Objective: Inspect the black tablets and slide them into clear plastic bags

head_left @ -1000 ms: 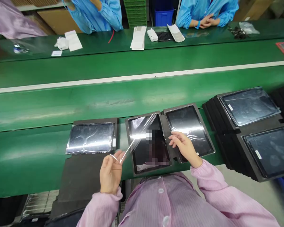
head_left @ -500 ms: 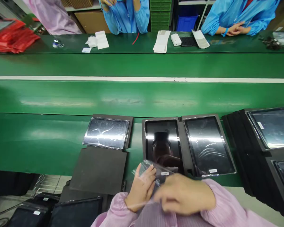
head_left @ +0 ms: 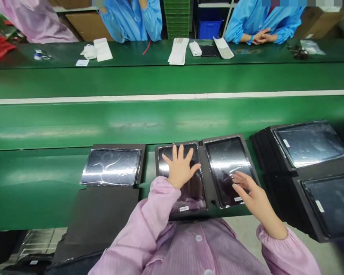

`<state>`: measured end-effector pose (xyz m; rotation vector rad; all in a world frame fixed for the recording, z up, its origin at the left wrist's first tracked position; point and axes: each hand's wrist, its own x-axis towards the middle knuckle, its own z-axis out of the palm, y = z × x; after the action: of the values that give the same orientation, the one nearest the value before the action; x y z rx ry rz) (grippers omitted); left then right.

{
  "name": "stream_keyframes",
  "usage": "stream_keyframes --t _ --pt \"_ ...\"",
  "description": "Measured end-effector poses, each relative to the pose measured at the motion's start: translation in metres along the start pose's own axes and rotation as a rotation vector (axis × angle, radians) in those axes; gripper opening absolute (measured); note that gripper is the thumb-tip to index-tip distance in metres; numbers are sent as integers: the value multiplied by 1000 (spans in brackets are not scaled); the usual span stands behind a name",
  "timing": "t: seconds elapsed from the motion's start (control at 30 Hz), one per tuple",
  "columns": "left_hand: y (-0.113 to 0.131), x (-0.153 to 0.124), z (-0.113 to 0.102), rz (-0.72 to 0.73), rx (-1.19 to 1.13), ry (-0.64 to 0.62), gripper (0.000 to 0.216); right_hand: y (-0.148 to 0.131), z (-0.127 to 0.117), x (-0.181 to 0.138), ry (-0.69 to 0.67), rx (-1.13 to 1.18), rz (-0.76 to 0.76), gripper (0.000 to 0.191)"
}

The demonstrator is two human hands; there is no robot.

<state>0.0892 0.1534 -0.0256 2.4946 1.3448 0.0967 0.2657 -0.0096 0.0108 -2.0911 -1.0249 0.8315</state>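
Two dark tablets lie side by side in a black foam tray (head_left: pixel 202 168) at the near edge of the green belt. My left hand (head_left: pixel 180 166) rests flat, fingers spread, on the left tablet (head_left: pixel 192 191). My right hand (head_left: pixel 250 191) hovers open over the lower part of the right tablet (head_left: pixel 226 160), fingers apart, holding nothing. A third tablet (head_left: pixel 111 167) under glossy film lies in its own tray to the left.
Stacks of black trays with filmed tablets (head_left: pixel 309 143) stand at the right. A bare foam tray (head_left: pixel 100 214) lies at lower left. Across the belt (head_left: pixel 160 122), people in blue sleeves sit by white packets (head_left: pixel 177 51) and a small white box (head_left: pixel 195 48).
The clear film that my hands held over the left tablet is gone from view. My left hand went forward onto the left tablet; my right hand moved out over the right one.
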Motion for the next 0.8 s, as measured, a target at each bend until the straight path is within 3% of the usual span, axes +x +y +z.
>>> stream_keyframes --t 0.07,0.17,0.2,0.3,0.37,0.47,0.6,0.7,0.8 --pt "4 16 2 -50 7 23 58 18 -13 -3 92 -33 66 46" --pt "14 9 7 -2 -7 59 55 46 -31 -6 185 -32 156 50" --pt "19 -1 10 100 -27 45 51 55 -36 -7 204 -15 183 50" --pt "38 -40 20 580 -95 -78 40 75 -46 -9 220 50 227 50" --pt "52 -64 28 784 -94 -113 37 82 -49 -9 205 95 227 49" --pt "72 -78 39 779 -26 -40 27 86 -49 -6 181 151 213 44" --pt "95 -67 46 752 52 34 22 91 -49 0 161 200 192 41" --pt "110 -58 48 812 47 29 17 94 -49 3 132 228 180 40" --pt "117 -52 50 725 -116 -22 15 94 -51 3 101 246 164 38"
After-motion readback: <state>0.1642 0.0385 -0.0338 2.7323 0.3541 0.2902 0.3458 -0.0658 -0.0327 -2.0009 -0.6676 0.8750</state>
